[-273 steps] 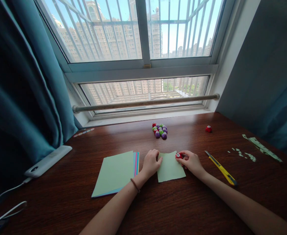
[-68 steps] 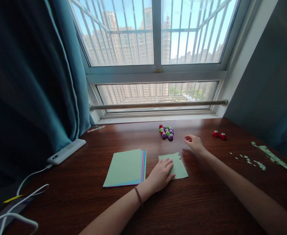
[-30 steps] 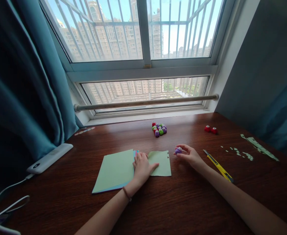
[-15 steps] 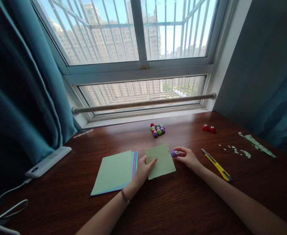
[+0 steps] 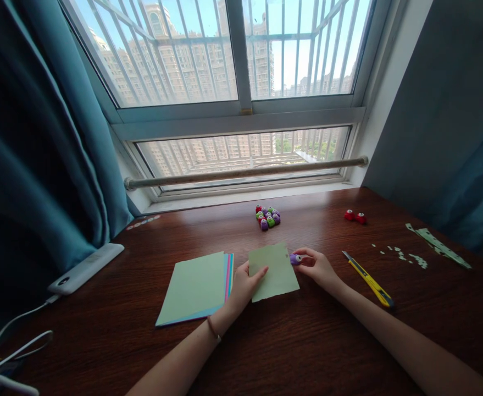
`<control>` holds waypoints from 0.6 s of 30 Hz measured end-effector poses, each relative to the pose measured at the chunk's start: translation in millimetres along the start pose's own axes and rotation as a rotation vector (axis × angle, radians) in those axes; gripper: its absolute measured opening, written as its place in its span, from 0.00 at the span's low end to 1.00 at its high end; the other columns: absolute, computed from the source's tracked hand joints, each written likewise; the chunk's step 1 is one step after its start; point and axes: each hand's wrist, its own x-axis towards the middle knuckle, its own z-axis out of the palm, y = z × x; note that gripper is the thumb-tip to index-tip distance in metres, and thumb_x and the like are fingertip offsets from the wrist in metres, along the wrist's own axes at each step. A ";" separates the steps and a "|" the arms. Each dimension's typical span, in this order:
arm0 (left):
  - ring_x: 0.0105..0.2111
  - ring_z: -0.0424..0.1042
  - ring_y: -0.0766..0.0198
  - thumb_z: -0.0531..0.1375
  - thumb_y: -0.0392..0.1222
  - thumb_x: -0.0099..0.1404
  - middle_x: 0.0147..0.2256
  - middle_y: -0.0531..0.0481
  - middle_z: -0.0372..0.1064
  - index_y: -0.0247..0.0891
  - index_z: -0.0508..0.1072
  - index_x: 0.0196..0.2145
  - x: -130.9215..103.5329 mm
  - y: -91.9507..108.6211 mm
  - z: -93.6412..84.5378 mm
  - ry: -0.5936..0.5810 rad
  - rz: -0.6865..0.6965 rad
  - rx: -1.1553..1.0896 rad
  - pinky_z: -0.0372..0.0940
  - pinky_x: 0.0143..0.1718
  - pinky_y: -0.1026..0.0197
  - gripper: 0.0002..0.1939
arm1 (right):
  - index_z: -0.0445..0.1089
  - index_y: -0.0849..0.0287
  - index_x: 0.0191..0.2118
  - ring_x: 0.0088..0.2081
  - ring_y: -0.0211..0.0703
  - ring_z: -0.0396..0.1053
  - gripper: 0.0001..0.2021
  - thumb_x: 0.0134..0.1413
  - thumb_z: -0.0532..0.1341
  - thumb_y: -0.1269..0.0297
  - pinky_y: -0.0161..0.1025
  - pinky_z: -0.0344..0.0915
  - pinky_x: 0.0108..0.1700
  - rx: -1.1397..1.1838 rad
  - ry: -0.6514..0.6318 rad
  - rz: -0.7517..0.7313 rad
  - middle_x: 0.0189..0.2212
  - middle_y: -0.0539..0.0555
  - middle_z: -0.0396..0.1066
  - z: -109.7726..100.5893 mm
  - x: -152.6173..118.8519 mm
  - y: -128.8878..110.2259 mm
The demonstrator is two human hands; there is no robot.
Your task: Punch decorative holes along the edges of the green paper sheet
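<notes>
My left hand (image 5: 247,283) grips a pale green sheet of paper (image 5: 275,278), thumb on top and fingers underneath. The sheet is raised at a tilt, with a small mark near its upper right edge. At that edge, my right hand (image 5: 315,267) pinches a small purple hole punch (image 5: 295,259) with an eye-like white spot. Whether the punch is around the paper's edge or only beside it, I cannot tell. A stack of coloured paper (image 5: 195,286), pale green on top, lies left of my left hand.
Several red, green and purple punches (image 5: 268,217) are grouped near the window, and two red ones (image 5: 355,216) sit further right. A yellow utility knife (image 5: 368,280) lies right of my right hand, blade out. Beyond are paper bits (image 5: 401,254), cut strips (image 5: 439,246); a white power strip (image 5: 87,268) lies left.
The whole view has shifted slightly to the left, so things appear a little further right. Both hands keep the same hold on the paper and the purple punch.
</notes>
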 end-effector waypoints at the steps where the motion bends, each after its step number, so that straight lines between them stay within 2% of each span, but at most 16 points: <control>1: 0.38 0.71 0.54 0.61 0.50 0.54 0.39 0.44 0.72 0.33 0.70 0.40 0.1 -0.2 -0.1 0.001 0.003 0.001 0.67 0.38 0.56 0.20 | 0.67 0.59 0.38 0.33 0.44 0.70 0.15 0.39 0.65 0.65 0.39 0.67 0.37 -0.043 0.017 -0.035 0.31 0.52 0.70 -0.3 0.1 0.5; 6: 0.38 0.71 0.54 0.61 0.50 0.55 0.39 0.43 0.72 0.33 0.69 0.40 1.5 -2.4 -0.7 0.000 0.001 -0.013 0.67 0.39 0.56 0.20 | 0.69 0.57 0.37 0.33 0.40 0.68 0.11 0.42 0.63 0.67 0.37 0.67 0.35 -0.209 0.048 -0.199 0.36 0.52 0.66 -0.9 -1.3 -3.2; 13: 0.38 0.71 0.53 0.61 0.50 0.54 0.39 0.42 0.72 0.32 0.70 0.40 1.7 -0.9 -0.1 -0.006 -0.001 -0.011 0.67 0.38 0.55 0.20 | 0.71 0.55 0.40 0.34 0.40 0.67 0.13 0.45 0.62 0.67 0.36 0.68 0.37 -0.250 -0.005 -0.242 0.37 0.52 0.64 -0.9 -3.9 -6.2; 18: 0.38 0.71 0.54 0.60 0.49 0.55 0.39 0.43 0.71 0.33 0.70 0.40 -0.1 0.3 -0.2 -0.009 0.033 0.082 0.66 0.39 0.56 0.19 | 0.70 0.56 0.41 0.37 0.41 0.67 0.13 0.45 0.62 0.66 0.37 0.68 0.41 -0.227 -0.068 -0.230 0.38 0.53 0.63 -1.4 -3.6 -4.1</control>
